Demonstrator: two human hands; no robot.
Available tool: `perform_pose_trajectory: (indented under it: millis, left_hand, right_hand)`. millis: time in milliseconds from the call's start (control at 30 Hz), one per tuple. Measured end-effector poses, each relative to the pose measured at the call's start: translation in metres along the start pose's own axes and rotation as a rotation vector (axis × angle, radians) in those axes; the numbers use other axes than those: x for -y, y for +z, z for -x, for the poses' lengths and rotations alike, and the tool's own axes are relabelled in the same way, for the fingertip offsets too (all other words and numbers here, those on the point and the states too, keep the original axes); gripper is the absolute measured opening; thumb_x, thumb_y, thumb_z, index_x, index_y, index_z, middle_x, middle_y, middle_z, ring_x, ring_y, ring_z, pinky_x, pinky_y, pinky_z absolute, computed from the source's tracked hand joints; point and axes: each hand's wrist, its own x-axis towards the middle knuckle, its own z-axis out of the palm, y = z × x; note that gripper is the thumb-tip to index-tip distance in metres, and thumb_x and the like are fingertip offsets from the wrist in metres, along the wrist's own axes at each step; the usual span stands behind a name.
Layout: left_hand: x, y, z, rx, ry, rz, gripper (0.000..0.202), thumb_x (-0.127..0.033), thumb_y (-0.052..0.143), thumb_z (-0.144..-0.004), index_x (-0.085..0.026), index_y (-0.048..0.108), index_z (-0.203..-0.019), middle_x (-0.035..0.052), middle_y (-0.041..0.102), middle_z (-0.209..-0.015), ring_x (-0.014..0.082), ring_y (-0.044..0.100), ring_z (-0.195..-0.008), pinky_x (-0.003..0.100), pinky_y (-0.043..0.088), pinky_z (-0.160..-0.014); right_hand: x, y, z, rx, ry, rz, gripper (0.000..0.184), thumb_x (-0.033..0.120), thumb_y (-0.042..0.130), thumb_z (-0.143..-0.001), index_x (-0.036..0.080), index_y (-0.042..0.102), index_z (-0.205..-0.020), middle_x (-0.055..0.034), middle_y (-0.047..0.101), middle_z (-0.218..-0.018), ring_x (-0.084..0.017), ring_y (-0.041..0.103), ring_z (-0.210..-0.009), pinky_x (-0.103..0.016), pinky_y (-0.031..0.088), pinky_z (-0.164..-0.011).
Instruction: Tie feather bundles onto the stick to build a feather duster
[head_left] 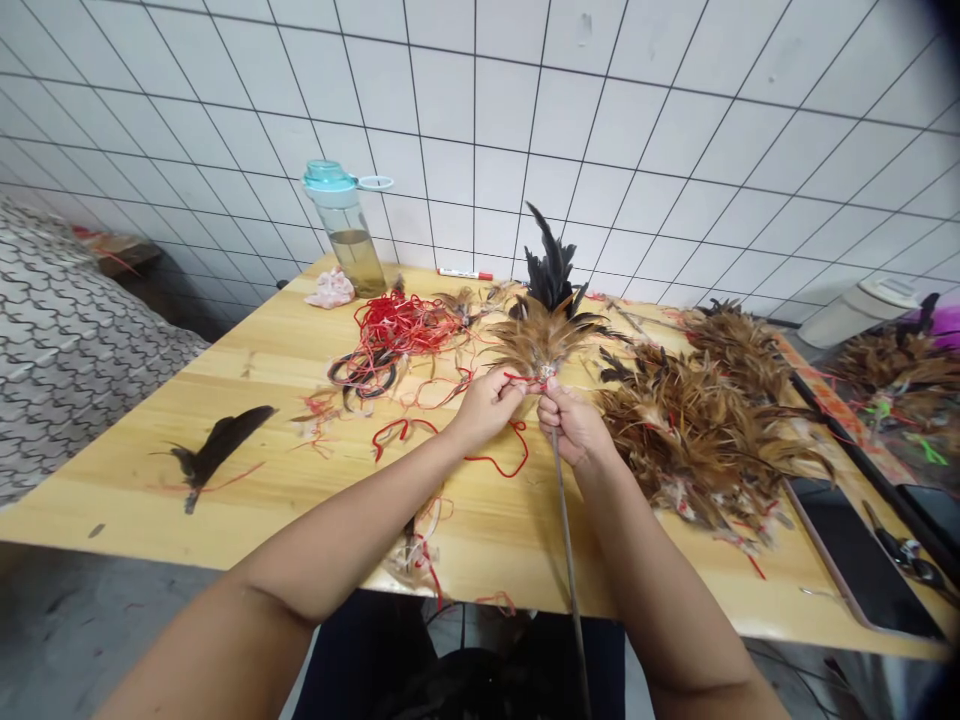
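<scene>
My right hand (pixel 571 422) is closed round a thin stick (pixel 568 540) just below a bunch of brown and black feathers (pixel 546 330) fixed at its far end. The stick slants down toward my lap. Pinched in my left hand (pixel 487 405) is a red string (pixel 525 379), drawn across the base of the feathers. More of the string loops over the table below my left hand. Both hands nearly meet at the feathers' tied base, and the fingertips partly hide it.
On the wooden table (pixel 300 480) lie a red string tangle (pixel 409 322), a brown feather pile (pixel 690 430), a black feather (pixel 221 447), a phone (pixel 862 550) and scissors (pixel 904 550). A water bottle (pixel 346 235) and a marker (pixel 465 274) are near the tiled wall.
</scene>
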Motion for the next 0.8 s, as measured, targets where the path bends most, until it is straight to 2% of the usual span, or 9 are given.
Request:
perform_pose_trajectory:
  millis: [67, 133, 400, 667, 800]
  left_hand:
    - [-0.005, 0.000, 0.002, 0.006, 0.078, -0.177, 0.013, -0.024, 0.057, -0.080, -0.017, 0.059, -0.070, -0.0040, 0.046, -0.058, 0.0100, 0.039, -0.056, 0.024, 0.029, -0.058]
    - [-0.009, 0.000, 0.004, 0.030, 0.131, -0.248, 0.013, -0.023, 0.054, -0.081, -0.017, 0.059, -0.071, -0.0036, 0.048, -0.059, 0.0101, 0.039, -0.056, 0.024, 0.029, -0.058]
    - [-0.004, 0.000, 0.005, 0.065, 0.083, -0.179, 0.012, -0.026, 0.057, -0.079, -0.017, 0.060, -0.071, -0.0037, 0.048, -0.058, 0.0098, 0.036, -0.053, 0.023, 0.026, -0.054]
    - [0.005, -0.003, 0.002, 0.099, 0.040, -0.077, 0.013, -0.030, 0.062, -0.078, -0.018, 0.063, -0.073, -0.0014, 0.056, -0.064, 0.0131, 0.049, -0.064, 0.023, 0.037, -0.062]
    - [0.004, -0.004, 0.003, 0.120, 0.040, -0.076, 0.014, -0.032, 0.062, -0.078, -0.018, 0.063, -0.073, -0.0014, 0.056, -0.063, 0.0134, 0.050, -0.065, 0.023, 0.038, -0.062]
  right_hand:
    - [-0.001, -0.001, -0.001, -0.044, -0.015, 0.013, 0.042, 0.037, 0.078, -0.070, 0.021, 0.039, -0.066, 0.0108, 0.037, -0.046, -0.002, 0.023, -0.038, -0.016, 0.014, -0.037]
    - [-0.001, -0.003, -0.002, -0.065, -0.013, 0.020, 0.041, 0.034, 0.075, -0.073, 0.022, 0.036, -0.068, 0.0114, 0.037, -0.046, -0.003, 0.024, -0.037, -0.016, 0.014, -0.037]
    - [0.003, -0.011, -0.005, 0.010, 0.022, 0.005, 0.038, 0.026, 0.073, -0.073, 0.021, 0.035, -0.070, 0.0115, 0.039, -0.048, -0.002, 0.024, -0.037, -0.015, 0.018, -0.038]
    - [0.006, -0.012, -0.003, 0.012, 0.009, -0.032, 0.031, 0.020, 0.070, -0.074, 0.020, 0.040, -0.069, 0.0096, 0.042, -0.049, -0.002, 0.026, -0.038, -0.015, 0.019, -0.038]
    - [0.007, -0.011, -0.001, 0.005, 0.010, -0.007, 0.032, 0.023, 0.071, -0.074, 0.020, 0.040, -0.067, 0.0092, 0.041, -0.050, -0.002, 0.026, -0.039, -0.015, 0.019, -0.039]
